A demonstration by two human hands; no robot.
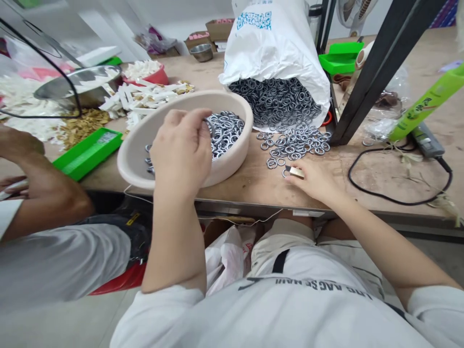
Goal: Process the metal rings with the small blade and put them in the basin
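My left hand [183, 147] is above the cream plastic basin [126, 162], its fingers pinched on a grey metal ring [211, 127]. Many similar rings [227, 130] lie inside the basin. Low over the table, my right hand [311, 178] is closed on a small flat tool [296, 171] with a dark tip and a pale, shiny body. That tip is at a single ring [284, 173] at the near edge of the loose ring pile [293, 142]. Behind the pile, a white sack [275, 53] lies with its mouth towards me, full of dark rings.
A black metal post [380, 72] rises right of the sack. Beside it are a black cable [362, 188] and a green tube-shaped packet [427, 104]. At left, a co-worker's arm [47, 183] is near a green tray [89, 153] and white strips [134, 99].
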